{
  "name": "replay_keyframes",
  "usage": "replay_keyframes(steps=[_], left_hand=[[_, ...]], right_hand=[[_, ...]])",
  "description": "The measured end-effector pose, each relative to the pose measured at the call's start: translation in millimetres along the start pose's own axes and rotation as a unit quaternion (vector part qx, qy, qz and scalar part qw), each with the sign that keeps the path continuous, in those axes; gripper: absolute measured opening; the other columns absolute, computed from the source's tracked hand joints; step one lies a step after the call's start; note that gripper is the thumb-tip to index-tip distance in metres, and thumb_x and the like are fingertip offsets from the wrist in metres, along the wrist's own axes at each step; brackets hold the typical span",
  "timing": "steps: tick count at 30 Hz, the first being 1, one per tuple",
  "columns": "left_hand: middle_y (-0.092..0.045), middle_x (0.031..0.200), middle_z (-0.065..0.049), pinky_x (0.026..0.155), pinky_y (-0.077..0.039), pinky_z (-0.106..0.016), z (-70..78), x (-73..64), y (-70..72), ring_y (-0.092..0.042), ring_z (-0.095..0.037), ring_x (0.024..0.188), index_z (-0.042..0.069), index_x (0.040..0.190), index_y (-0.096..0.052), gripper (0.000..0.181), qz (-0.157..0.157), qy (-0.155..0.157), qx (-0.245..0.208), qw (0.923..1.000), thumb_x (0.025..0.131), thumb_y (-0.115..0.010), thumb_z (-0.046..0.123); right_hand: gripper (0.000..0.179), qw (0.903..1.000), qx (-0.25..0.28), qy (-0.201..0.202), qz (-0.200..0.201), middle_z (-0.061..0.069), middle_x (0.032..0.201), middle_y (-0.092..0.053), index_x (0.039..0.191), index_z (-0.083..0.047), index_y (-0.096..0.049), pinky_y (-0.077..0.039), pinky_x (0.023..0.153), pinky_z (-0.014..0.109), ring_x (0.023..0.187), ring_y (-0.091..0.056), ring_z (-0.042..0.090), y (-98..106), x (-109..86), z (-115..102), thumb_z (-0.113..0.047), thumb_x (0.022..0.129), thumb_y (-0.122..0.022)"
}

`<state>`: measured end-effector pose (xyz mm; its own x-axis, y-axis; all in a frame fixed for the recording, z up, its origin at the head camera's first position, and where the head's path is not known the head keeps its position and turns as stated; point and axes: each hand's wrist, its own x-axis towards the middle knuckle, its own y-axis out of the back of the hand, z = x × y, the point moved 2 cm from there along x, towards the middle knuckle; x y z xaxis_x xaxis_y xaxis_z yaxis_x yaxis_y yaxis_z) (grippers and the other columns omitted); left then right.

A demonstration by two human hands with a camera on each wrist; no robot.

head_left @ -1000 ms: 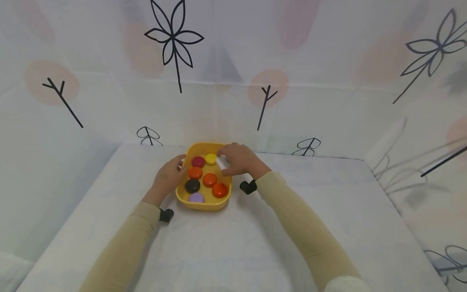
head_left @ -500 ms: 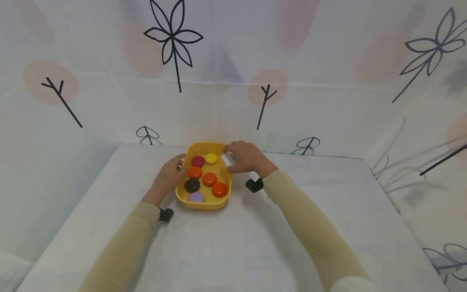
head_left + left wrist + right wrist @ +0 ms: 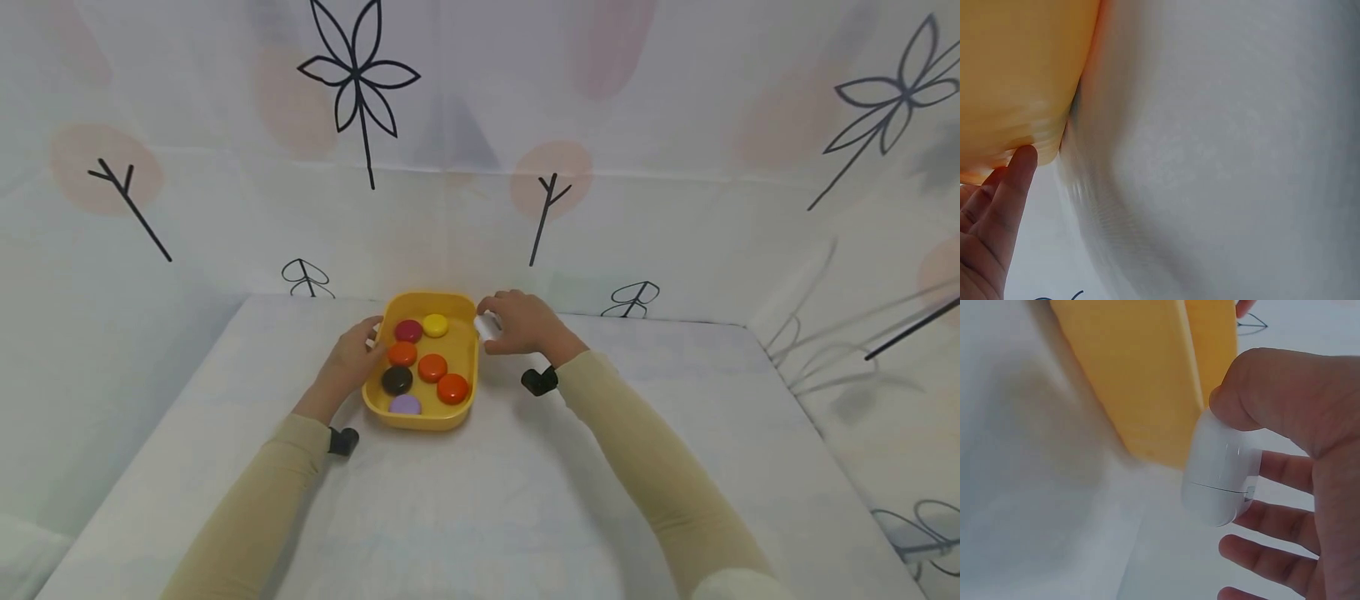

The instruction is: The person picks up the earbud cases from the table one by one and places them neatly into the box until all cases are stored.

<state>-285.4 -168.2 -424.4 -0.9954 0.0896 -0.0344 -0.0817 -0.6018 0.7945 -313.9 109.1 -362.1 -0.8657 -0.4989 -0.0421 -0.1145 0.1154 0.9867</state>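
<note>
A yellow tray (image 3: 420, 423) holds several round glossy pieces, among them a dark one (image 3: 397, 380), a lilac one (image 3: 406, 405) and a yellow one (image 3: 435, 325). At its left side my left hand (image 3: 347, 362) grips the wall, thumb at the rim; the left wrist view shows fingers (image 3: 1013, 200) against the tray's outer face. My right hand (image 3: 525, 325) is just outside the right rim, pinching a small white earbud case (image 3: 1219, 469) between thumb and fingers. In the right wrist view the case overlaps the tray's side, its lid seam and hinge showing.
A white cloth-covered table (image 3: 480, 517) surrounds the tray. Close behind it rises a pale backdrop (image 3: 435, 225) printed with plants, continuing along both sides. Black wrist mounts (image 3: 540, 382) sit at both cuffs.
My right hand has moved right with the earbud case, from over the tray's inside to outside its right rim. The left hand and the tray stay almost still.
</note>
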Motion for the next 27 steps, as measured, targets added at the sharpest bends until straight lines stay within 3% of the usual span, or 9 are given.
replay_keyframes(steps=[15,27], left_hand=[[-0.044,0.118,-0.007,0.081,-0.047,-0.035,-0.1,-1.4,-1.6,-0.048,-0.023,0.093,0.020,0.137,-0.026,0.056,-0.009,0.038,-0.027,0.9989,0.084,-0.043,0.028],[-0.044,0.119,-0.008,0.079,-0.048,-0.035,-2.8,0.9,-2.0,-0.050,-0.023,0.091,0.018,0.137,-0.027,0.055,0.001,0.019,-0.018,0.9996,0.084,-0.044,0.025]], right_hand=[[0.051,0.9984,0.015,-0.054,-0.009,-0.006,0.096,-0.051,0.112,-0.029,-0.050,-0.044,0.067,0.030,0.084,-0.045,0.017,-10,-15.7,30,-0.044,0.066,-0.064],[0.050,0.9980,0.005,-0.063,0.000,-0.004,0.091,-0.053,0.111,-0.026,-0.052,-0.041,0.064,0.028,0.081,-0.045,0.017,-22,-23.7,51,-0.044,0.066,-0.062]])
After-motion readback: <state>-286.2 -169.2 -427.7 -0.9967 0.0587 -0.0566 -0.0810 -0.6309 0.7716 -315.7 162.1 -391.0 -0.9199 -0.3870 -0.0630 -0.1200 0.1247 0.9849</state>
